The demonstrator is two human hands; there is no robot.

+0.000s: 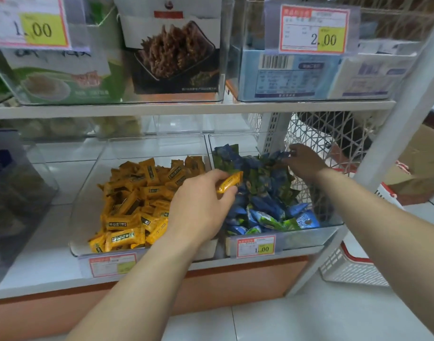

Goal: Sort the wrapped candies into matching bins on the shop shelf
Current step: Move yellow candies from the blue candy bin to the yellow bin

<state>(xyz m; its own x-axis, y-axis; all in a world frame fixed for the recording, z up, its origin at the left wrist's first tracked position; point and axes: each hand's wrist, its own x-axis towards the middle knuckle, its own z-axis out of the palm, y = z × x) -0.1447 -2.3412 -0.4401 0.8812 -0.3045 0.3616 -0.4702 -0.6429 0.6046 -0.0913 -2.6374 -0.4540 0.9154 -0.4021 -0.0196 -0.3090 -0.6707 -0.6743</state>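
**Pinching one orange candy [229,184] right by the bin divider**

Left hand [198,205] has it squeezed between thumb and fingertips, over the left edge of the blue-green bin [309,236]. That's just beside the orange bin [88,205], which is heaped with matching orange candies [134,210]. Bit further back, the right hand [305,162] is at the rear of that same right-side bin, fingers curled onto a blue candy [281,155] on top of the blue and green pile [265,207]. There's a price tag [256,246] clipped on the front. A white basket [351,269] sits on the floor off to the right. Up top, the next shelf has snack boxes [174,50] in clear tubs.
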